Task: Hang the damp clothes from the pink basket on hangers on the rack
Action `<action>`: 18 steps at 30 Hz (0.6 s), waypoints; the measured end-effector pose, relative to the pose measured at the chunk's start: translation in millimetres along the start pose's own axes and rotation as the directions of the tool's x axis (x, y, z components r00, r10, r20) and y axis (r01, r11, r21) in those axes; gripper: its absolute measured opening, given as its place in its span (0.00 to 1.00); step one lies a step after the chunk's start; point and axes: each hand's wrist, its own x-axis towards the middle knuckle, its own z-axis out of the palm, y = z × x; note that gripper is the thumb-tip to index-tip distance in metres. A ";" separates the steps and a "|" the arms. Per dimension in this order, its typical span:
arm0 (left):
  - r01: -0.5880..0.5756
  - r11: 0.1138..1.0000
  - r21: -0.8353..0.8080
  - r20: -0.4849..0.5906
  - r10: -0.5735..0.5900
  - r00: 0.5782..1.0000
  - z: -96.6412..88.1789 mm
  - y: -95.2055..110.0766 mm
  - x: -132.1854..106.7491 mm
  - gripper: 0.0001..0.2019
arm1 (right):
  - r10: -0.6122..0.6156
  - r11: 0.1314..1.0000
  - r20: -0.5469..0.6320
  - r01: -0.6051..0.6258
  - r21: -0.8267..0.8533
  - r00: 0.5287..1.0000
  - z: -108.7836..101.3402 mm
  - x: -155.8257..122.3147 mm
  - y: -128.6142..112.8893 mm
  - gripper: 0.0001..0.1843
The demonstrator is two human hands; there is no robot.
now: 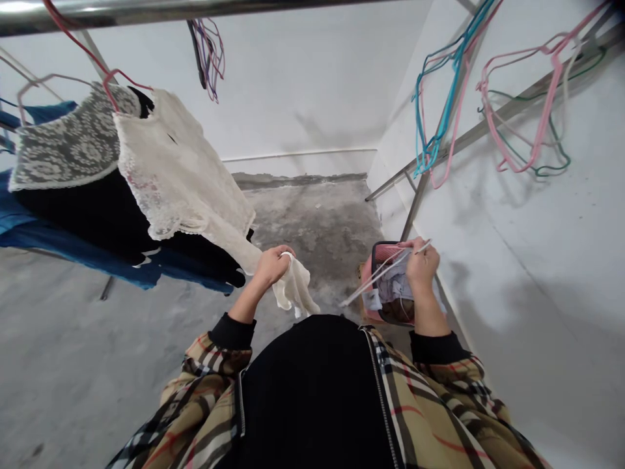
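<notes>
My left hand (273, 267) is closed around a stretched-out part of a cream lace top (188, 166). The top hangs on a red hanger (108, 71) at the left, and its loose end droops below my fingers. I cannot tell whether that end is a sleeve or the hem. In my right hand (422, 264), closed in a fist, is a thin pale hanger (374, 280) slanting down to the left. It passes in front of a pink laundry basket (382, 251) that holds light and dark clothes (393, 286).
A metal rail (146, 10) crosses the top. Beside the cream top hang a black garment with grey lace (73, 140) and blue clothes (146, 273). Turquoise hangers (444, 111) and pink hangers (547, 117) hang at the right by the white wall. Grey concrete floor (312, 221) lies below.
</notes>
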 end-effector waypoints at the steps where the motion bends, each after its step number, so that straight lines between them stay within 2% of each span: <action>1: 0.007 1.000 -0.002 0.008 -0.007 1.000 0.3 -1.3 0.7 0.13 | 0.015 1.000 -0.038 -0.016 -0.020 0.999 -2.4 -0.8 1.1 0.27; 3: 0.022 1.000 -0.014 0.015 -0.022 1.000 1.1 -4.6 2.3 0.12 | 0.056 0.994 -0.091 -0.064 -0.090 0.994 -5.7 -5.5 3.9 0.30; 4: 0.032 0.999 -0.024 0.014 -0.031 0.999 1.3 -6.4 3.1 0.12 | 0.079 0.988 -0.080 -0.089 -0.124 0.994 -6.5 -9.4 5.3 0.31; 6: 0.054 0.997 -0.052 0.006 -0.054 0.999 1.5 -9.9 5.0 0.11 | 0.127 0.983 0.014 -0.124 -0.134 0.992 -6.6 -19.9 6.9 0.33; 8: 0.079 0.993 -0.089 -0.006 -0.080 0.997 1.6 -12.9 7.2 0.10 | 0.158 0.987 0.164 -0.154 -0.037 0.974 -6.5 -31.7 5.9 0.32; 11: 0.103 0.981 -0.162 -0.021 -0.108 0.994 2.8 -16.2 10.6 0.09 | 0.139 0.968 0.412 -0.211 0.135 0.901 -9.7 -45.3 -0.4 0.28; 13: 0.107 0.969 -0.221 -0.019 -0.114 0.993 4.4 -17.4 12.7 0.09 | 0.104 0.960 0.574 -0.232 0.155 0.813 -13.8 -49.6 -5.1 0.25; 15: 0.110 0.954 -0.279 -0.014 -0.118 0.993 6.3 -17.6 14.6 0.10 | 0.078 0.964 0.675 -0.228 0.137 0.734 -17.2 -50.5 -8.2 0.24; 16: 0.110 0.946 -0.306 -0.014 -0.120 0.993 7.1 -17.4 15.2 0.11 | 0.077 0.966 0.691 -0.224 0.126 0.719 -17.8 -50.0 -9.1 0.24; 18: 0.104 0.930 -0.353 -0.023 -0.120 0.993 7.9 -16.4 15.9 0.13 | 0.091 0.970 0.659 -0.217 0.112 0.746 -17.0 -48.1 -10.0 0.24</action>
